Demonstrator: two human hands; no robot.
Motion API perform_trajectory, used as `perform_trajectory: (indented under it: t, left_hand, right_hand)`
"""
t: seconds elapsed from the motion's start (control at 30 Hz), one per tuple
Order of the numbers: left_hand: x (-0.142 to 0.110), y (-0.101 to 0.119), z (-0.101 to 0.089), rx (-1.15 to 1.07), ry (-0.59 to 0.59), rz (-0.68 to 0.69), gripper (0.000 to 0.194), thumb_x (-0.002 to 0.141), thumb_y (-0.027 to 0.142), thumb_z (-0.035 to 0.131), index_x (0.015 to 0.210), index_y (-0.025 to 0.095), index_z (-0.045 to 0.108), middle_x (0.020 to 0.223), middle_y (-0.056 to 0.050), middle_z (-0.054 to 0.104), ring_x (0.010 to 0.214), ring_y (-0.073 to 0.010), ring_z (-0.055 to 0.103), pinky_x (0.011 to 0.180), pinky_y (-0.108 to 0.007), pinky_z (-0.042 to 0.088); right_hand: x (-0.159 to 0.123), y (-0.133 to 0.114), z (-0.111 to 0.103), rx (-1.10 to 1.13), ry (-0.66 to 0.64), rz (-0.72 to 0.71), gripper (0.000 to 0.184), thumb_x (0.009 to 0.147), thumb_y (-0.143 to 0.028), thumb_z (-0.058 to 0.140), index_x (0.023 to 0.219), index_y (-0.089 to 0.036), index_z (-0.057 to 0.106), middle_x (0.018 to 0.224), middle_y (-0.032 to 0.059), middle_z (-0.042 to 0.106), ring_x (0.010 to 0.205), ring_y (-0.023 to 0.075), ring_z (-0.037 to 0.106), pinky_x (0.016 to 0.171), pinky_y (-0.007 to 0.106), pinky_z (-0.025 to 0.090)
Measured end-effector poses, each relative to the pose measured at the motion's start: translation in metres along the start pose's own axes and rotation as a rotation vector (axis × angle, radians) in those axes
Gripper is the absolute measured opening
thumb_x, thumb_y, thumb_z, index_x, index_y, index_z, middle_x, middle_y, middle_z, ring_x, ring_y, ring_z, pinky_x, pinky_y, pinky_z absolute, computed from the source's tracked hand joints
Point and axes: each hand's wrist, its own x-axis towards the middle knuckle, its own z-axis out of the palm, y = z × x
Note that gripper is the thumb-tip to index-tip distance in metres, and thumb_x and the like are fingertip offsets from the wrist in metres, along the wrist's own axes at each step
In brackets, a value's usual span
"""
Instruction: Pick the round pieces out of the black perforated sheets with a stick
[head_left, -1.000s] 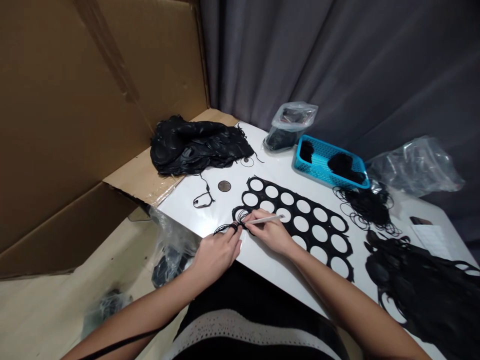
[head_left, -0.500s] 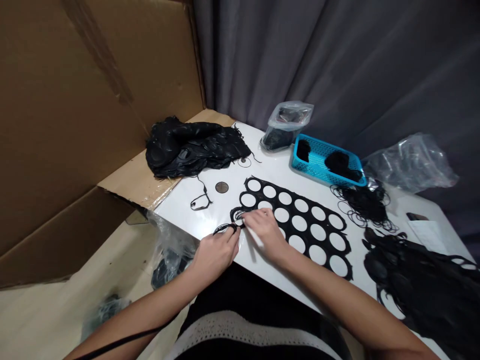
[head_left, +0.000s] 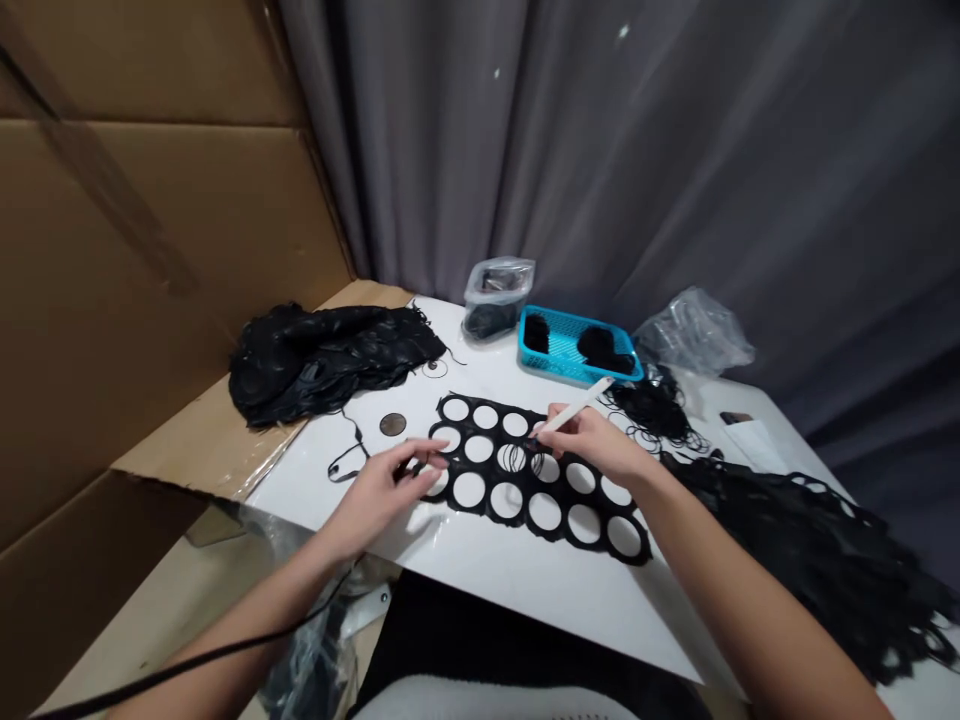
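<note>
A black rubber sheet (head_left: 491, 500) with rows of round holes lies flat on the white table. My right hand (head_left: 589, 440) is closed around a slim white pen-like tool (head_left: 576, 405), its dark lower tip over the sheet. Several thin black rings (head_left: 513, 459) hang or lie just below that tip; whether the fingers also touch them is unclear. At the sheet's left end is my left hand (head_left: 390, 490), its thumb and forefinger apart. Something dark shows between its thumb and fingers, too small to make out.
A heap of black sheets (head_left: 330, 360) lies at the left by a cardboard box (head_left: 172, 220). Behind are a clear bag (head_left: 499, 295) and a blue basket (head_left: 577, 372) holding black rings. Loose rings (head_left: 656, 410) and another black heap (head_left: 795, 550) lie right. A dark disc (head_left: 393, 424) sits left.
My hands have moved apart. The right one has gone right and now shows the white tool, with rings below its tip. My left hand has loosened from the ring bunch. The view has shifted.
</note>
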Motion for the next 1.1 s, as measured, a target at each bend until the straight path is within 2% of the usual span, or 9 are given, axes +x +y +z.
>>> perform_trajectory:
  t: [0.1,0.23,0.4,0.5,0.6,0.7,0.87,1.0,1.1]
  left_hand:
    - [0.045,0.030,0.011,-0.383,-0.158,0.020,0.057,0.090,0.049,0.061,0.138,0.020,0.050,0.116,-0.009,0.068,0.065,-0.0102,0.054,0.057,-0.023,0.041]
    - [0.086,0.050,0.053,-0.504,-0.404,0.111,0.074,0.079,0.042,0.076,0.143,0.020,0.044,0.111,-0.008,0.066,0.089,-0.0172,0.062,0.078,-0.030,0.048]
    - [0.103,0.065,0.090,-0.429,-0.420,0.110,0.066,0.077,0.026,0.077,0.136,0.019,0.049,0.105,-0.005,0.065,0.098,-0.0182,0.061,0.088,-0.034,0.047]
    - [0.107,0.078,0.096,-0.456,-0.453,0.076,0.056,0.080,0.022,0.070,0.133,0.020,0.053,0.097,-0.003,0.065,0.094,-0.0168,0.061,0.083,-0.030,0.046]
    - [0.112,0.089,0.098,-0.531,-0.509,-0.079,0.054,0.082,0.023,0.067,0.134,0.020,0.053,0.084,-0.003,0.064,0.089,-0.0180,0.063,0.068,-0.026,0.045]
    - [0.118,0.097,0.101,-0.675,-0.538,-0.167,0.056,0.085,0.026,0.063,0.139,0.019,0.050,0.095,-0.009,0.066,0.100,-0.0221,0.066,0.065,-0.025,0.045]
    - [0.125,0.111,0.104,-0.776,-0.615,-0.094,0.057,0.100,0.055,0.034,0.150,0.028,0.038,0.134,-0.016,0.058,0.106,-0.0267,0.066,0.068,-0.032,0.051]
    - [0.128,0.122,0.106,-0.780,-0.669,-0.023,0.073,0.097,0.067,0.001,0.154,0.032,0.030,0.145,-0.016,0.050,0.100,-0.0298,0.069,0.066,-0.038,0.053]
    - [0.131,0.124,0.107,-0.680,-0.692,0.128,0.078,0.093,0.071,-0.009,0.158,0.036,0.017,0.156,-0.014,0.036,0.104,-0.0316,0.068,0.072,-0.043,0.055]
  right_hand:
    - [-0.016,-0.015,0.002,0.130,-0.097,0.004,0.033,0.075,-0.043,0.074,0.068,-0.023,0.048,0.083,0.0021,0.072,0.061,0.0148,0.056,0.055,0.028,0.044]
    - [-0.028,-0.024,-0.005,0.174,-0.034,-0.066,0.036,0.075,-0.044,0.074,0.069,-0.023,0.046,0.076,0.0002,0.069,0.054,0.0122,0.052,0.045,0.025,0.041]
    - [-0.040,-0.015,-0.025,0.108,0.147,-0.117,0.028,0.078,-0.038,0.071,0.070,-0.022,0.050,0.072,-0.0008,0.064,0.055,0.0126,0.053,0.040,0.023,0.043]
    - [-0.045,-0.002,-0.037,0.132,0.208,-0.122,0.025,0.079,-0.038,0.070,0.071,-0.022,0.053,0.077,0.0012,0.066,0.058,0.0136,0.055,0.041,0.024,0.045]
    - [-0.044,0.017,-0.048,0.270,0.273,-0.117,0.030,0.076,-0.042,0.074,0.071,-0.021,0.054,0.081,0.0026,0.067,0.065,0.0151,0.058,0.046,0.024,0.048]
    - [-0.039,0.040,-0.057,0.453,0.433,-0.106,0.036,0.069,-0.045,0.080,0.071,-0.021,0.053,0.076,0.0010,0.063,0.072,0.0164,0.061,0.055,0.025,0.049]
    - [-0.038,0.069,-0.060,0.547,0.617,-0.133,0.034,0.074,-0.043,0.076,0.072,-0.024,0.048,0.060,-0.0059,0.049,0.056,0.0133,0.052,0.055,0.026,0.041]
    - [-0.042,0.076,-0.060,0.531,0.642,-0.146,0.033,0.078,-0.040,0.073,0.067,-0.023,0.047,0.058,-0.0052,0.048,0.056,0.0139,0.049,0.057,0.027,0.039]
    - [-0.043,0.079,-0.062,0.492,0.691,-0.144,0.035,0.082,-0.042,0.070,0.066,-0.024,0.046,0.056,-0.0046,0.050,0.056,0.0148,0.049,0.060,0.028,0.041]
